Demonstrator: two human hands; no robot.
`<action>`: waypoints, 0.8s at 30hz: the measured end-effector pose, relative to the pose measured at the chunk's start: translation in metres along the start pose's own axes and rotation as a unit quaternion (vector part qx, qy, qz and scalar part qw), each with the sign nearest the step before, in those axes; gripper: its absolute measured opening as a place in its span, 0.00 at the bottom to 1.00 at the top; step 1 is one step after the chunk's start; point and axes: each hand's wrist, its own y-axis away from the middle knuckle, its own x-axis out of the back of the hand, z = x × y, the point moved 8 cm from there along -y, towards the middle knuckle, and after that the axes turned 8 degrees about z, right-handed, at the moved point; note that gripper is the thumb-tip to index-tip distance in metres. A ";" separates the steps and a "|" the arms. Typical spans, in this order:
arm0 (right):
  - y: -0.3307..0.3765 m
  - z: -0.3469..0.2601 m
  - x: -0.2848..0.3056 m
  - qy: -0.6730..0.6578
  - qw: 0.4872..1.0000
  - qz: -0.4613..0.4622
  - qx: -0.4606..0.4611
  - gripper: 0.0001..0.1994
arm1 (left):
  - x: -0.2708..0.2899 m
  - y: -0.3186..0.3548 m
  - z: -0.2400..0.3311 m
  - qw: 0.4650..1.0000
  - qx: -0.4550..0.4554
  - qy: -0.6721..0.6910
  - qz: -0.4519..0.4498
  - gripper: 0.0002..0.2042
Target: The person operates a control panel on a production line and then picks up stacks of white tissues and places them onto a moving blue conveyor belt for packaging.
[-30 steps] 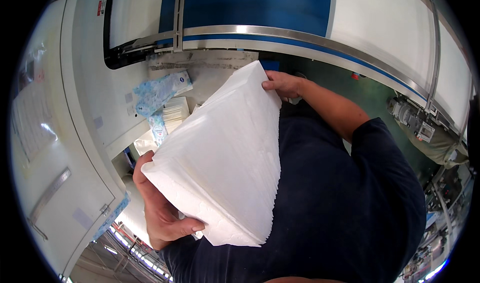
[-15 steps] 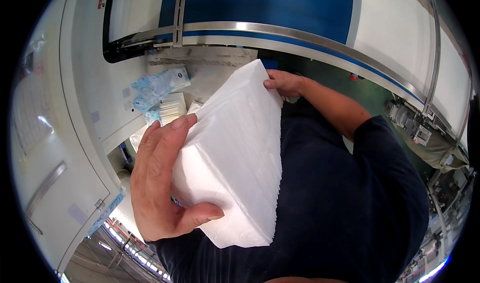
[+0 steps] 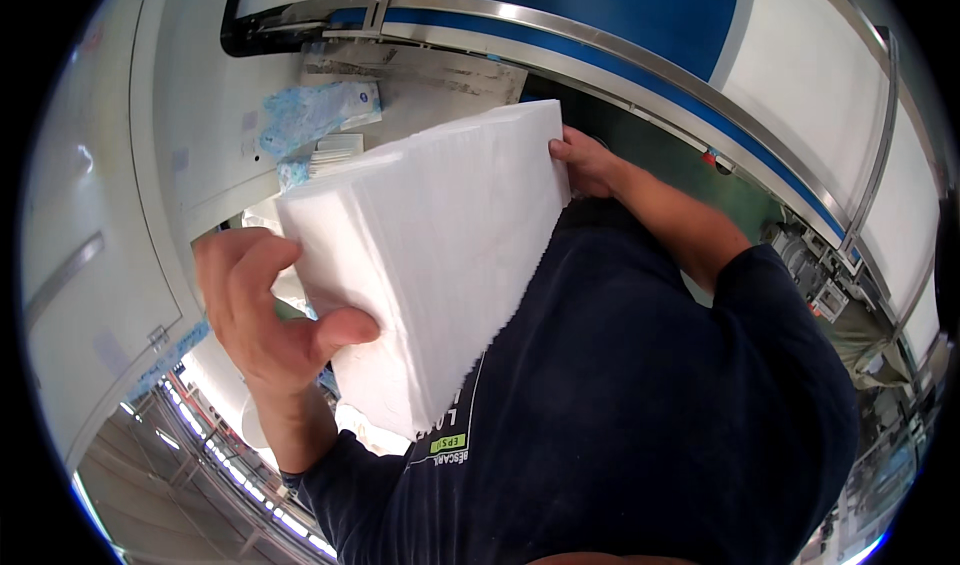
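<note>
Stack of white paper sheets (image 3: 430, 265) held against the dark shirt (image 3: 640, 405), chest-high. Looks light, floppy, and likely to slide apart, so best gripped at opposite edges. Left hand (image 3: 265, 315) at the stack's near-left edge, fingers half open, thumb pressing its face. Right hand (image 3: 585, 160) clamps the far corner, fingers curled. Beyond the stack: blue-printed packs (image 3: 315, 115), machine rail (image 3: 640, 65).

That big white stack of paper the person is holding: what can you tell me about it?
The white stack looks like many thin, soft paper sheets pressed into a thick block, its layered edges showing and its lower edge ragged. It is held tilted against the person's dark shirt. The right hand grips its top corner; the left hand touches its near side.
</note>
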 end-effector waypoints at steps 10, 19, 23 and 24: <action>0.015 0.002 -0.052 -0.015 0.982 0.121 0.142 0.43 | 0.026 0.103 -0.026 0.970 0.201 0.136 0.023 0.37; 0.073 -0.079 -0.077 0.102 0.921 0.172 0.335 0.36 | -0.068 0.205 -0.057 0.807 0.382 0.352 0.282 0.39; 0.133 -0.187 -0.055 0.243 0.853 0.266 0.377 0.35 | -0.113 0.139 -0.045 0.792 0.337 0.405 0.309 0.42; 0.149 -0.217 -0.040 0.258 0.844 0.285 0.372 0.35 | -0.127 0.108 -0.035 0.791 0.320 0.417 0.312 0.41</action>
